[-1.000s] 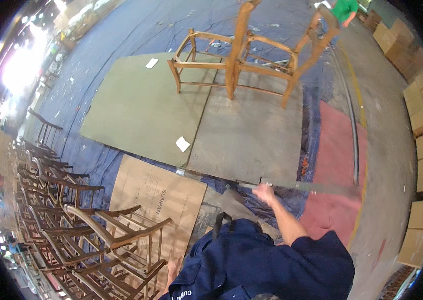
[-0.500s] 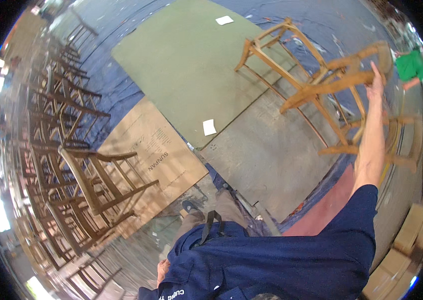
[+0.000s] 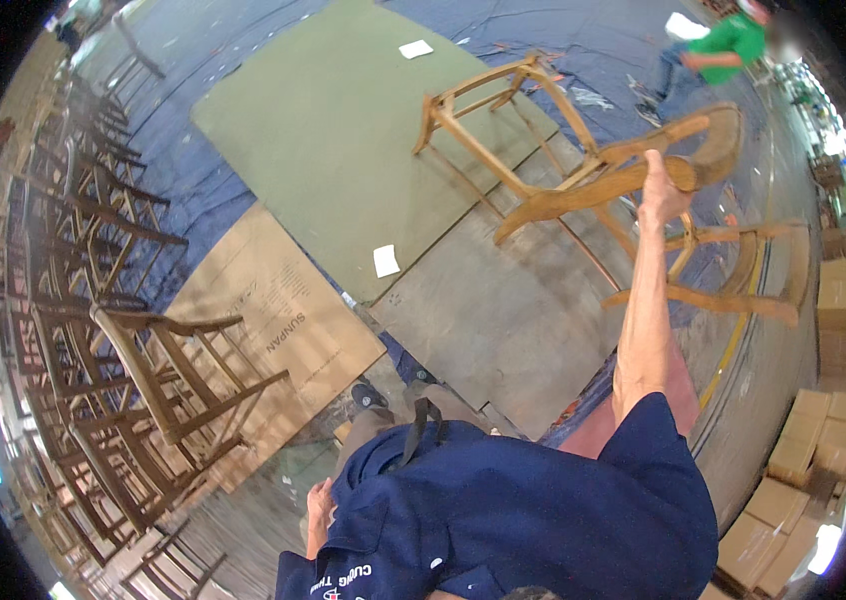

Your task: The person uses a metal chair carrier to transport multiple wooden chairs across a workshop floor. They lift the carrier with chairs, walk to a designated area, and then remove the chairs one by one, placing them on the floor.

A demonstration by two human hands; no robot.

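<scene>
My right hand point(image 3: 662, 190) is stretched out ahead and closed around the curved back rail of a light wooden chair frame point(image 3: 583, 170), which tilts over the mats. A second light chair frame point(image 3: 743, 270) leans just beyond it to the right. My left hand point(image 3: 320, 505) hangs low beside my dark blue jacket, close to my hip, fingers loosely apart and holding nothing. My grey trousers and a dark shoe point(image 3: 368, 395) show below, standing near a brown cardboard sheet point(image 3: 263, 310).
A green mat point(image 3: 333, 130) and a grey mat point(image 3: 503, 320) lie on a blue tarp. Many dark wooden chairs point(image 3: 133, 380) are stacked along the left. Cardboard boxes point(image 3: 803, 470) line the right. A person in a green top point(image 3: 728, 45) is at the far right.
The view has swung left. My right arm has risen and now grips the chair's back rail; the chair has tipped and come closer. My left hand stays by my hip.
</scene>
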